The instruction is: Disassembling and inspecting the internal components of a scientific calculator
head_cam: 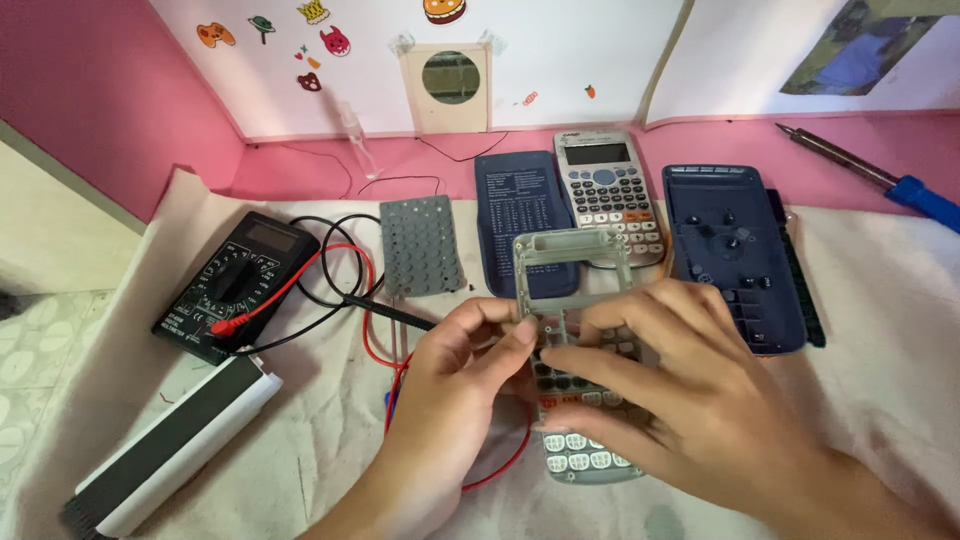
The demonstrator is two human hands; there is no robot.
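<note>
Right hand (660,385) covers most of the keypad frame (572,290); its keys show only in part. Left hand (455,400) hides red lead (375,330) beneath. Soldering iron (870,175) cut off at right edge. Multimeter (235,285) markings too small to tell.

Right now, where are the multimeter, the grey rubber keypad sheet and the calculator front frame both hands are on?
multimeter (232,282), head view, on its black face near the dial.
grey rubber keypad sheet (421,245), head view, middle of the dimpled mat.
calculator front frame (572,262), head view, on the empty display window's grey border.
</note>
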